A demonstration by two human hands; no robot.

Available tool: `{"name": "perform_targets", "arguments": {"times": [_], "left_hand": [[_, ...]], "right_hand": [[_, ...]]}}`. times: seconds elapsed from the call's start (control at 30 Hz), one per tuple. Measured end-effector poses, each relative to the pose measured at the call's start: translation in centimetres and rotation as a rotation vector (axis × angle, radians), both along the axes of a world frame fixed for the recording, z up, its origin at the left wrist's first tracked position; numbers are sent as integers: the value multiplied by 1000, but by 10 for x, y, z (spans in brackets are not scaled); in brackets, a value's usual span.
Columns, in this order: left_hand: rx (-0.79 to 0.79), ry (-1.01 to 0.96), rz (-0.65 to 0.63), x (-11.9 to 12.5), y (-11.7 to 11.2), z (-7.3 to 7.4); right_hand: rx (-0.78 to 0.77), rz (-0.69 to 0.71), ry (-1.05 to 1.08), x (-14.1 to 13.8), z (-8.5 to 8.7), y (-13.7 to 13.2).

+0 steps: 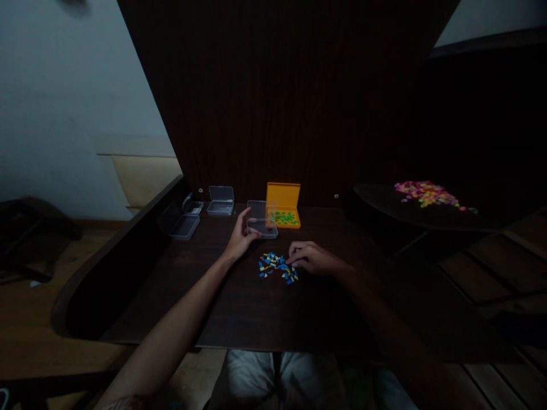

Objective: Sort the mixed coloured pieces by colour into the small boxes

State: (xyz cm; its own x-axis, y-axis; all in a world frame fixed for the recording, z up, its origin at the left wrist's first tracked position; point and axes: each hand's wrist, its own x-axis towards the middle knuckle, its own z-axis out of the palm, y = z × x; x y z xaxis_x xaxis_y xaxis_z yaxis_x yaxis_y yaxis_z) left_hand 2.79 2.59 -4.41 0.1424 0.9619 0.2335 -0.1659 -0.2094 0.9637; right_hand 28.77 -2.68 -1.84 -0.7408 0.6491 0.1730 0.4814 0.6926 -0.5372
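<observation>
My left hand (241, 236) grips the left side of a clear plastic box (267, 232), thumb at the front and fingers behind; its transparent lid stands raised. In front of the box lies a loose pile of small toy bricks (270, 263) in blue, yellow and white. At the right edge of this pile is my right hand (311, 257), fingers bent together with their tips at the bricks. Whether a brick is between those fingertips is too small to make out. Just behind the clear box, an orange case (284, 196) stands with its lid up and holds small green pieces (284, 217).
Several more clear boxes stand at the back left, among them an open one (220, 209) and another (186, 226) by the raised wooden side (128, 256). On a dark side surface at right lies a pink and yellow heap (429, 193). A dark panel (282, 102) rises behind the table.
</observation>
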Motion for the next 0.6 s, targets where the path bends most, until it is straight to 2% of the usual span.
{"name": "perform_targets", "arguments": {"times": [0.27,0.6], "left_hand": [[-1,-11,-10,0,-1,1],[4,-9,5,1,1,-2]], "right_hand": [[-22,29,15,0,4,-1],[-17,-6,77,-5,-5,-1]]}}
